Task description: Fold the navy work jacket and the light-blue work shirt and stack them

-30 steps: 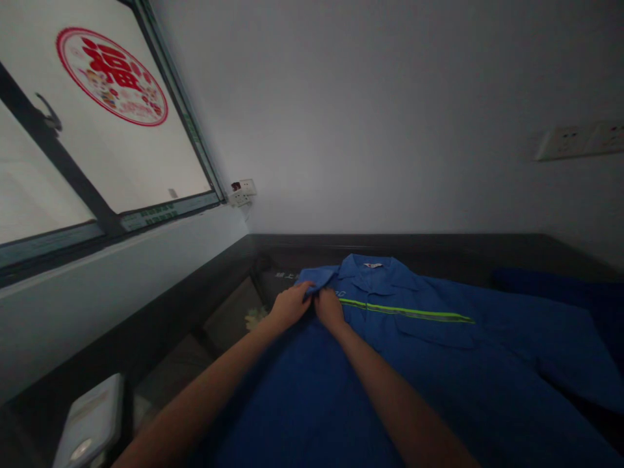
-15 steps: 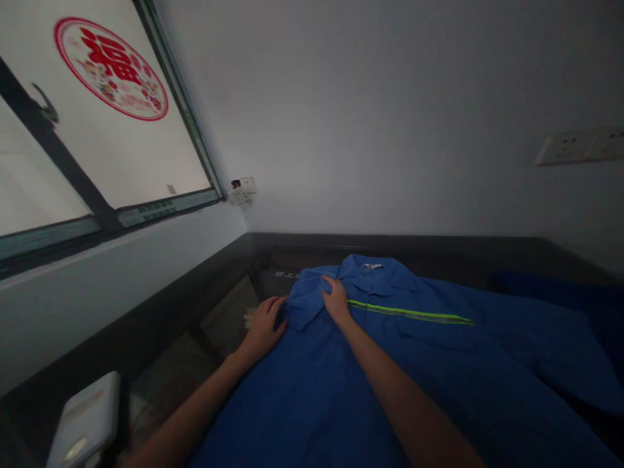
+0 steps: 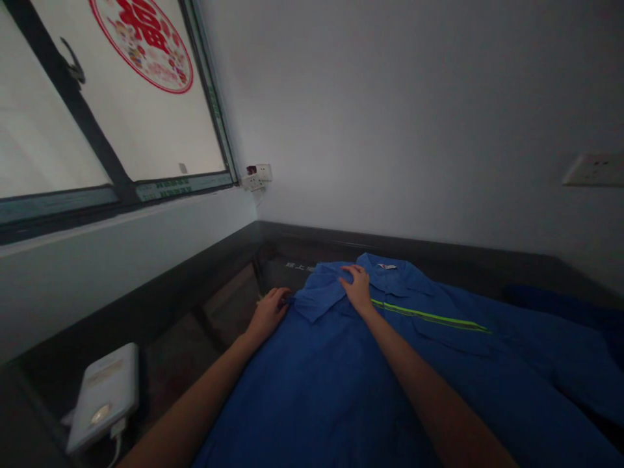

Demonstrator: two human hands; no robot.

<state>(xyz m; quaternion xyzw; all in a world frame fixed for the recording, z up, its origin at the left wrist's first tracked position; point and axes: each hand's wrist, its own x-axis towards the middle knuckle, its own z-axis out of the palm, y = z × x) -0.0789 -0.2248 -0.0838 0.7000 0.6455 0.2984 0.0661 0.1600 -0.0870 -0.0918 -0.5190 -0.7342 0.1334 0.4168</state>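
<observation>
A blue work shirt (image 3: 341, 383) with a yellow-green reflective stripe (image 3: 429, 316) lies front up on a dark table (image 3: 219, 305), collar (image 3: 390, 270) toward the wall. Its left short sleeve (image 3: 316, 296) is folded inward across the chest. My left hand (image 3: 268, 312) rests at the shirt's left edge beside that fold, fingers curled onto the cloth. My right hand (image 3: 357, 286) lies flat on the folded sleeve near the collar, fingers stretched out.
A white power bank (image 3: 104, 396) with a cable lies at the table's near left. A window with a red round paper decoration (image 3: 143, 39) fills the left wall. Wall sockets (image 3: 257, 177) sit in the corner, another (image 3: 592, 170) at right. Dark blue cloth (image 3: 560, 302) lies far right.
Both hands held the sleeve together a second ago. The sleeve now lies folded over the chest; my left hand moved out to the shirt's edge, my right presses flat nearer the collar.
</observation>
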